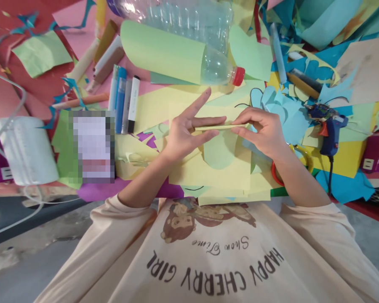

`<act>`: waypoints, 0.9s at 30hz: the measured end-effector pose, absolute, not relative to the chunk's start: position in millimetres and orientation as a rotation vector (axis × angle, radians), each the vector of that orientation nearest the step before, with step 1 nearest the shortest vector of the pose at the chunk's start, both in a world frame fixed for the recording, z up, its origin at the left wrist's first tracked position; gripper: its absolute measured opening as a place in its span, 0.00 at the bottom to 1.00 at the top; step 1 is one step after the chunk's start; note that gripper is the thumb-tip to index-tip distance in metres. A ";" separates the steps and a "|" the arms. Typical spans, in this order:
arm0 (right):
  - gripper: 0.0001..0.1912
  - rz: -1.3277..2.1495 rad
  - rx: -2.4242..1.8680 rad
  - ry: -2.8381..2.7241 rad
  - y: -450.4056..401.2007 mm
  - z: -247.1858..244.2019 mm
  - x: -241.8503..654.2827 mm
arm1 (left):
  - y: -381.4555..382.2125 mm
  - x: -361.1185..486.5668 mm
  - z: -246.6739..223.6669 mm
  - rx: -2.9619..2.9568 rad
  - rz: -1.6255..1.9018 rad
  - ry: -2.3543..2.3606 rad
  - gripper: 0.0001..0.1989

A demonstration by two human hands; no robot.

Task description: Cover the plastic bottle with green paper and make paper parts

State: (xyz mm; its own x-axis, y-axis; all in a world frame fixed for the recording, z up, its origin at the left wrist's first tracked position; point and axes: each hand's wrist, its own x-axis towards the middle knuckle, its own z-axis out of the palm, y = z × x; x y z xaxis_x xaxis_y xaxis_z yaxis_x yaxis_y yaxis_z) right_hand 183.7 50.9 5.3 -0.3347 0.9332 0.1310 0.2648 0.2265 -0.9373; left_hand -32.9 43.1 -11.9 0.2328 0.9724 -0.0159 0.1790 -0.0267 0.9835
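Observation:
A narrow folded strip of yellow paper (pixel 222 127) is held level between both hands. My left hand (pixel 187 134) has the strip's left part between thumb and a straightened finger, while another finger sticks out upward. At the other end, my right hand (pixel 265 128) pinches the strip between thumb and fingertips. Below the strip lies a pale green rounded paper piece (pixel 219 153) on a yellow sheet (pixel 183 174). Yellow-and-red-handled scissors (pixel 307 158) are partly hidden by my right forearm.
Beyond my hands lies a clear plastic bottle (pixel 216 63) with a red cap and green paper. Several markers (pixel 121 99) and a phone (pixel 93 145) are left, near a white corded box (pixel 27 149). A blue glue gun (pixel 330 130) and light blue paper scraps (pixel 286 109) are right.

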 end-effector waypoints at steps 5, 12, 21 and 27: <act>0.12 1.152 -1.114 -1.759 50.3 7.5 182.7 | 43.3 -31.8 -10.3 1.487 0.958 1.139 0.39; 0.17 1.149 -1.140 -1.773 49.3 9.4 182.0 | 40.9 -31.5 -9.9 1.489 0.993 1.143 0.34; 0.12 1.096 -1.194 -1.687 51.7 4.0 186.7 | 49.8 -33.8 -16.3 1.468 1.110 1.138 0.39; 0.12 1.120 -1.215 -1.631 52.5 4.7 185.4 | 52.7 -35.0 -17.0 1.454 1.082 1.228 0.40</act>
State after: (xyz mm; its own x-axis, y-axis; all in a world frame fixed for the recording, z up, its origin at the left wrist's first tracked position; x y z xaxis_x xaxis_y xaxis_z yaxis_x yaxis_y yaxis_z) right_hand 185.4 52.5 4.7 -0.2218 0.9710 0.0889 0.2656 0.1479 -0.9527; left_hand -35.0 52.7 -17.0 0.1173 0.9912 0.0613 0.1860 -0.0825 0.9791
